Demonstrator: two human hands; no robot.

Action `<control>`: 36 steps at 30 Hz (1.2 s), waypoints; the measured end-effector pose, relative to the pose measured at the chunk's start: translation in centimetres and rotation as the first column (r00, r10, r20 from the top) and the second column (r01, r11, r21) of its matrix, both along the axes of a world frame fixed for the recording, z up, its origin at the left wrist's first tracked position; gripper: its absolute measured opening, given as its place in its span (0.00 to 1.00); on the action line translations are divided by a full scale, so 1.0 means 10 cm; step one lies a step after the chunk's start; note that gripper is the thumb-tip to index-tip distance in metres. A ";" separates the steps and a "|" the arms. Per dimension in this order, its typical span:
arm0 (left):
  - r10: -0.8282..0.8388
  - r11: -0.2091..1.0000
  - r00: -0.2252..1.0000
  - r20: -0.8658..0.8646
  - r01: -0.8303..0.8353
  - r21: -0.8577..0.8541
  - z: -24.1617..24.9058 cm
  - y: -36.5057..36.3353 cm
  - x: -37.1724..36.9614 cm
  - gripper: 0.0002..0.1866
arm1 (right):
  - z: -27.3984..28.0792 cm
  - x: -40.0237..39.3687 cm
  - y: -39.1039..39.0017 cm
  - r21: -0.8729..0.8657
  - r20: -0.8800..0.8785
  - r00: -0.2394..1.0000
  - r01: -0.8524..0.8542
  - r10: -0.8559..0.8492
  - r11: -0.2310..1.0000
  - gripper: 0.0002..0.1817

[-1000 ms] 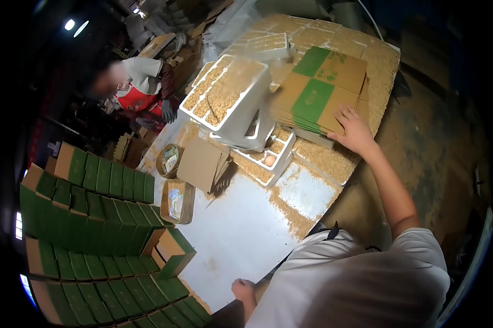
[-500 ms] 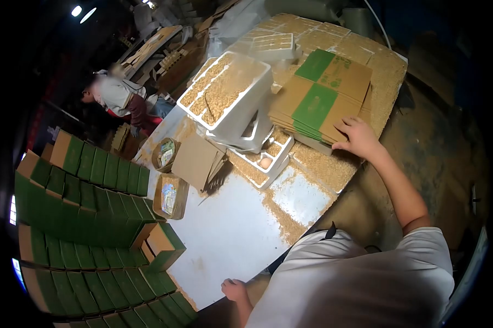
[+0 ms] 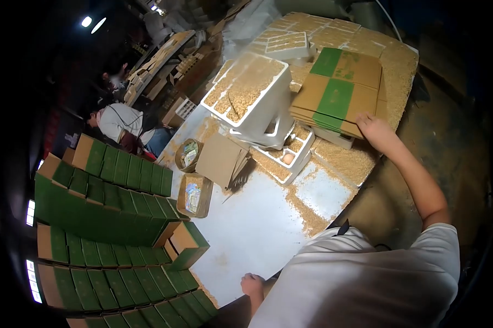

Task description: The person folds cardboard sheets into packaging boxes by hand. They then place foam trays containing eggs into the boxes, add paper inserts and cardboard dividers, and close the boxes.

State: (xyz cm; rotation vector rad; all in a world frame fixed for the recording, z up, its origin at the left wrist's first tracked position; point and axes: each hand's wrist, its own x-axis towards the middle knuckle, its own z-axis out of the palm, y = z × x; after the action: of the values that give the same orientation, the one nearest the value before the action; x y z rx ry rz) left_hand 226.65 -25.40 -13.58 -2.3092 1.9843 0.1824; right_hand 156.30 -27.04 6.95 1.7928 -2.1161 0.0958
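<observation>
A stack of flattened brown cardboard boxes (image 3: 361,98) with green bands lies on foam trays at the table's upper right. My right hand (image 3: 376,132) has its fingers closed at the stack's near right edge; the thumb is hidden. My left hand (image 3: 252,285) is curled at the near table edge, with nothing visible in it. Left of the cardboard stack, a pile of white foam boxes (image 3: 246,87) filled with brown husks stands beside a lower foam tray (image 3: 282,174), where one egg (image 3: 288,158) shows.
Rows of green and brown boxes (image 3: 101,229) line the left. Two small containers (image 3: 194,195) (image 3: 188,155) with printed packets stand beside leaning cardboard sheets (image 3: 220,159). Another person (image 3: 120,121) bends at the upper left. Husk-filled trays (image 3: 334,33) cover the far table end.
The whole view has shifted, moving the scene to the right in the picture. My right hand's fingers have drawn together at the cardboard's edge. My left hand remains curled at the table edge.
</observation>
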 end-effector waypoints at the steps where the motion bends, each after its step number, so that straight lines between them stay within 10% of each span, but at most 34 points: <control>1: 0.020 0.998 1.000 0.007 -0.020 0.061 -0.03 -0.05 0.05 0.13 | 0.05 -0.08 0.04 -0.045 0.033 0.999 -0.024 0.026 0.999 0.19; 5: 0.018 0.978 1.000 -0.006 -0.017 0.206 -0.02 -0.15 0.09 0.16 | 0.39 -0.19 0.21 -0.309 0.040 0.996 -0.060 0.076 0.949 0.13; 10: -0.382 0.918 0.920 -0.087 0.389 0.080 -0.40 -0.37 0.24 0.18 | 0.79 -0.26 0.38 -0.553 0.101 0.989 -0.038 0.112 0.832 0.13; 13: -0.150 0.968 0.955 -0.254 0.194 0.158 0.42 -0.45 -0.67 0.19 | 0.70 -0.29 0.36 -0.539 0.100 0.990 -0.032 0.102 0.842 0.16; 24: -0.280 0.946 0.935 -0.220 0.307 0.100 0.19 -0.07 -1.02 0.27 | 0.62 -1.09 1.20 -0.696 -0.128 0.963 0.082 -0.235 0.713 0.14; 26: -0.252 0.950 0.929 -0.271 0.290 0.112 0.23 -0.08 -1.02 0.27 | 1.12 -0.52 0.89 -0.847 -0.154 0.961 -0.249 0.231 0.470 0.19; 28: -0.276 0.951 0.922 -0.271 0.303 0.062 0.20 -0.05 -0.95 0.24 | 1.28 -0.47 1.06 -0.861 -0.155 0.961 -0.245 0.229 0.446 0.14; 29: -0.253 0.956 0.924 -0.286 0.285 0.076 0.24 -0.05 -0.91 0.24 | 1.17 -0.95 1.30 -0.955 -0.083 0.970 -0.013 -0.227 0.295 0.12; 31: -0.216 0.973 0.937 -0.276 0.229 0.014 0.18 -0.02 -0.81 0.27 | 1.15 -0.99 1.43 -0.980 0.053 0.884 0.135 -0.465 0.145 0.10; 33: -0.039 0.993 0.942 -0.334 0.073 0.091 0.43 -0.03 -0.83 0.32 | 1.37 0.04 1.27 -0.953 0.027 0.994 0.059 -0.110 0.296 0.09; 36: 0.000 1.000 0.841 -0.541 -0.009 -0.015 0.68 -0.16 -0.77 0.43 | 1.47 0.27 1.42 -0.980 0.094 0.995 0.095 -0.017 0.172 0.09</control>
State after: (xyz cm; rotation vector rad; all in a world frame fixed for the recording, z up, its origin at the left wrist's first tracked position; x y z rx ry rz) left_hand 218.93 -27.04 -6.75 -2.4673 2.2044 0.9200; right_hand 159.02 -12.89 21.65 0.8137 -1.3885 1.2442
